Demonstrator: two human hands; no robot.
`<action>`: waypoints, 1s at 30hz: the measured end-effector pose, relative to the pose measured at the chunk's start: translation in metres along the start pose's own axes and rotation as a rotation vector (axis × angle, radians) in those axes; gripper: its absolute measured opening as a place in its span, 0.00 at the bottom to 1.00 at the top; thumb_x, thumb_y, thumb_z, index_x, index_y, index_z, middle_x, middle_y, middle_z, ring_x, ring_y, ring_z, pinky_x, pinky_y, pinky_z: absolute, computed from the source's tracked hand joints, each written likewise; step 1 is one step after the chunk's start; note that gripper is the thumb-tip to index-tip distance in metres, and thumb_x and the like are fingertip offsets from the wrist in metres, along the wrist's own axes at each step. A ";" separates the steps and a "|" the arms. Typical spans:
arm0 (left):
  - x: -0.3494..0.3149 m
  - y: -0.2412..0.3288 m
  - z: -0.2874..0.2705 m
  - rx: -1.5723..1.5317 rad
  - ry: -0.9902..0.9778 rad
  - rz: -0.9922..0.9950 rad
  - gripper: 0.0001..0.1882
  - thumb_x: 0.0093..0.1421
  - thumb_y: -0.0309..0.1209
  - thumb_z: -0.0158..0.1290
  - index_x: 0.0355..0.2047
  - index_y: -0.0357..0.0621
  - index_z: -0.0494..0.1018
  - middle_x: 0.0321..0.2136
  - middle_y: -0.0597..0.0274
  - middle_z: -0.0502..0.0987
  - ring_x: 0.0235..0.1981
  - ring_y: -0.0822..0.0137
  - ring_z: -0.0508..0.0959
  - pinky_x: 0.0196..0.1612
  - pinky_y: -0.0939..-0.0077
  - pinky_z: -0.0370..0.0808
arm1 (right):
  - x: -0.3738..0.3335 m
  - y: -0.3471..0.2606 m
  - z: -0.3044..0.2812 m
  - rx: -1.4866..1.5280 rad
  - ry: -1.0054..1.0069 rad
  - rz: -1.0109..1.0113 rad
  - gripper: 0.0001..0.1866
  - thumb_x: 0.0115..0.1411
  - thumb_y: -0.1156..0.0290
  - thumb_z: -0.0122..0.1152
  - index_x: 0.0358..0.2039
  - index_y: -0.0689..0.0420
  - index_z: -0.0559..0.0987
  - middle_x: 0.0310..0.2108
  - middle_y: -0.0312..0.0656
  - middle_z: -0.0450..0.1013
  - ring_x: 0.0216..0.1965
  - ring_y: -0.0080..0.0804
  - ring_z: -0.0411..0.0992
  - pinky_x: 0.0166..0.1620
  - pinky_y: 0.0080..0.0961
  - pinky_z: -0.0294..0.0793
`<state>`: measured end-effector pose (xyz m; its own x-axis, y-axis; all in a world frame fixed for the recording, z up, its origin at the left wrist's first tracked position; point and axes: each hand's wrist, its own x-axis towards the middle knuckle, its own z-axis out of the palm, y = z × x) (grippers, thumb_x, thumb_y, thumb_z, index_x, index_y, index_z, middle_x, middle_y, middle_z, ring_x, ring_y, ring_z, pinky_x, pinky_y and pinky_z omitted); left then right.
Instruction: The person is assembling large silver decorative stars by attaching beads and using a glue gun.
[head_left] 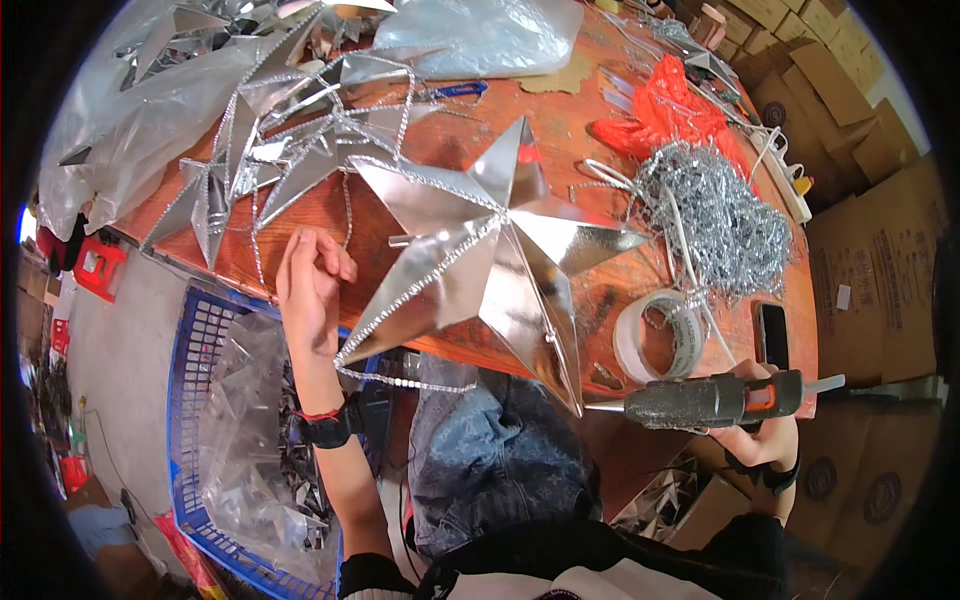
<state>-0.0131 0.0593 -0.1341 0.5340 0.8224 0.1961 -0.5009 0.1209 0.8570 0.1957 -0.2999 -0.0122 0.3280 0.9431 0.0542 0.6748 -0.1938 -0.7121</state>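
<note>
A large silver foil star [510, 260] lies at the table's front edge, its lower points jutting over it. Sparkly silver trim runs along one ridge, and a loose end hangs off the lower-left point. My left hand [312, 275] is beside that point, fingers loosely bent and apart, with nothing seen in them. In my right hand [755, 425] is a dark hot glue gun [690, 402] with a glue stick out of its back. Its nozzle is at the tip of the star's lower-right point; whether it touches, I cannot tell.
More silver stars [270, 150] and clear plastic bags [150, 150] cover the table's left. A tape roll [628, 345], a phone [772, 335], a tangled silver garland heap [715, 220] and a red plastic bag [665, 110] are right. A blue crate [185, 420] stands below; cartons [880, 270] line the right.
</note>
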 end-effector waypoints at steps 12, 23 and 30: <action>-0.002 0.004 0.008 0.044 0.034 -0.028 0.13 0.66 0.37 0.39 0.28 0.41 0.60 0.20 0.66 0.56 0.22 0.72 0.58 0.28 0.77 0.58 | -0.003 0.001 0.002 0.015 -0.025 -0.048 0.15 0.44 0.68 0.68 0.28 0.64 0.76 0.27 0.47 0.74 0.23 0.36 0.75 0.26 0.25 0.71; 0.000 0.001 0.000 0.006 0.007 -0.017 0.13 0.66 0.36 0.38 0.29 0.41 0.63 0.18 0.66 0.58 0.22 0.71 0.62 0.29 0.76 0.61 | -0.002 -0.007 -0.002 -0.084 -0.057 0.044 0.18 0.43 0.66 0.69 0.32 0.63 0.75 0.31 0.48 0.73 0.29 0.37 0.75 0.29 0.27 0.71; -0.001 -0.001 -0.005 -0.027 0.061 -0.027 0.13 0.66 0.35 0.37 0.28 0.41 0.62 0.18 0.66 0.58 0.20 0.72 0.60 0.27 0.76 0.60 | 0.003 0.015 -0.001 -0.116 0.146 0.060 0.20 0.46 0.65 0.71 0.35 0.64 0.75 0.29 0.43 0.72 0.31 0.27 0.71 0.32 0.23 0.68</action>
<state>-0.0161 0.0613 -0.1370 0.5054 0.8509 0.1432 -0.5059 0.1578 0.8480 0.2074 -0.3006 -0.0216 0.4568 0.8813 0.1208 0.7199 -0.2864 -0.6323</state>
